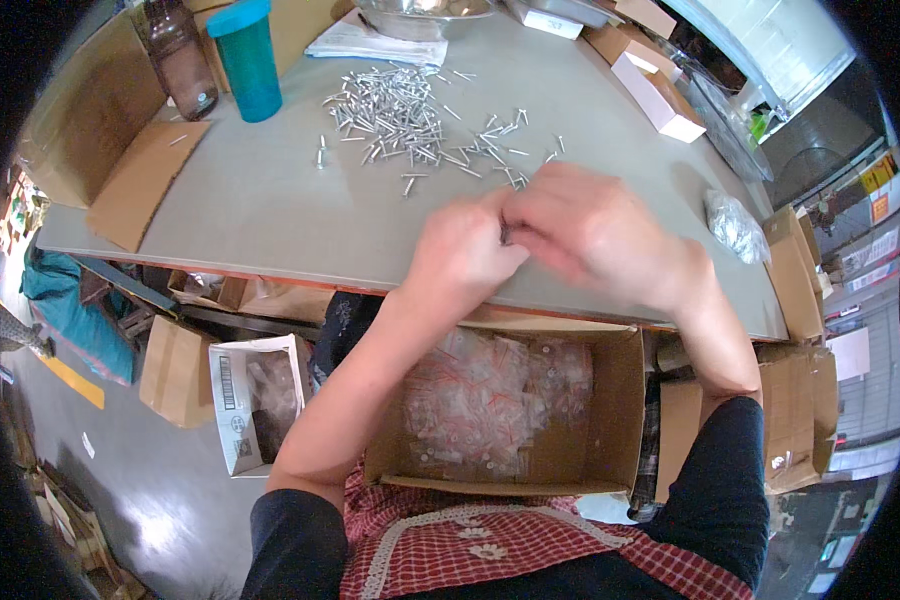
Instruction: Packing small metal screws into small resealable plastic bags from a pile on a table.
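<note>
Pinching something small and dark (507, 236) between both hands (530, 240), too blurred to tell its axis.

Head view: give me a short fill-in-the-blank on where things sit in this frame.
1. The loose metal screws lie scattered on the grey ____.
2. The left hand and right hand meet above the table's ____ edge.
3. The small clear bags lie inside an open ____ box below the table.
4. The cup beside the brown bottle is coloured ____.

Missing words: table; near; cardboard; teal
</note>
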Motion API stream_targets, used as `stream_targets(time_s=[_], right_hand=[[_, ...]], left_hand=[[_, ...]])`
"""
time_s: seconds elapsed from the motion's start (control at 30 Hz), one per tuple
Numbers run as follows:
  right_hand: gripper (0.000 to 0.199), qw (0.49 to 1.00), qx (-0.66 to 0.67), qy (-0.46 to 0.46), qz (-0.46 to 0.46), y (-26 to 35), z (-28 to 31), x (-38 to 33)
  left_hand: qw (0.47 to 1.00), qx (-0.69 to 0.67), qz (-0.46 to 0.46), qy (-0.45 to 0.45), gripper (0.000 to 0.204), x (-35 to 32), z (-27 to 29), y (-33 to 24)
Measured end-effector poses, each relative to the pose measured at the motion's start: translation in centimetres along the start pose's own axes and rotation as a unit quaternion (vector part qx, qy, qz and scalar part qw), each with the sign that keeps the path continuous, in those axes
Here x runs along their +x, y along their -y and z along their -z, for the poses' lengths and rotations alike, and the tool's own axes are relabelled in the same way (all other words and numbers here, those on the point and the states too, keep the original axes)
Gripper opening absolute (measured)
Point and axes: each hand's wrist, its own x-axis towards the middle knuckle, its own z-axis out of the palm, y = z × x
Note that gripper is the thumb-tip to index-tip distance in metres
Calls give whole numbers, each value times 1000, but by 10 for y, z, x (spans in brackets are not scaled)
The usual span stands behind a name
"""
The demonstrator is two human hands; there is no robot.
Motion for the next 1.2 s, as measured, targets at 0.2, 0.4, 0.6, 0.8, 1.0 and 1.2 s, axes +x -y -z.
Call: stream_targets(time_s=[0.2, 0.4, 0.6, 0.8, 1.0, 1.2], right_hand=[[20, 954, 19, -31, -299, -50, -7, -10], [25, 943, -43, 82, -319, -83, -64, -10], [38, 895, 193, 116, -386, -208, -80, -93], [24, 893, 215, 13, -395, -238, -112, -46], [5, 912, 198, -100, -345, -173, -46, -32], [21, 883, 254, -254, -302, -60, -2, -44]], left_hand=[[994, -20, 104, 24, 50, 11, 2, -7], [989, -60, 130, 23, 49, 9, 11, 1], [985, -100, 123, 62, 53, 46, -27, 13], [983, -39, 165, 68, 45, 140, 7, 15], [985, 82, 151, 16, 42, 178, 18, -10], [989, 19, 64, 135, 39, 87, 31, -32]])
